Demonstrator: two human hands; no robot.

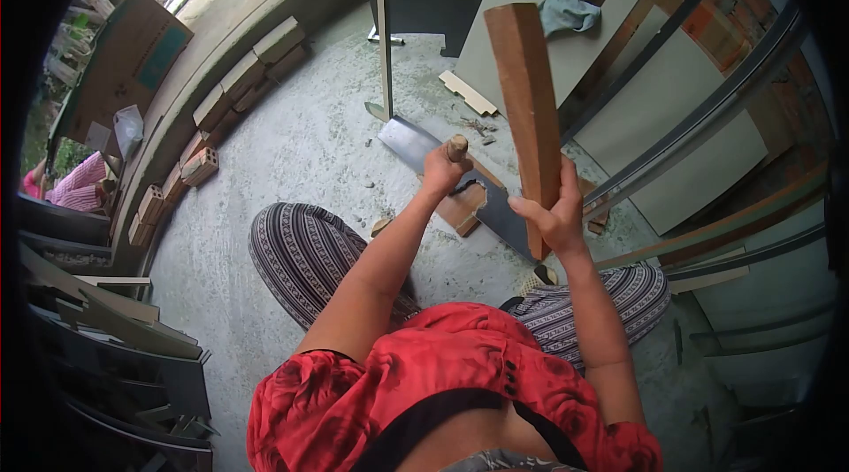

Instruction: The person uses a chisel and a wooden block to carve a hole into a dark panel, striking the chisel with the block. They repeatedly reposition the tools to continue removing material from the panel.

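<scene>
My left hand (442, 175) is closed around a wooden-handled tool (456, 148), its round handle end pointing up. The tool's lower end is mostly hidden by my hand, over a dark grey board (414, 140) lying on the floor. A ragged notch shows in that board's edge, and a brown wooden block (463, 215) lies under it. In my right hand (559, 215) a long, thick piece of wood (523, 92) is gripped near its lower end and held upright above the board's right end.
Bricks (200, 167) line the low curved ledge at left. Cut board pieces (133, 366) are stacked at lower left. Large panels (699, 149) and dark strips lean along the right. A thin upright post (385, 38) stands beyond the board. A cloth (569, 12) rests on a panel.
</scene>
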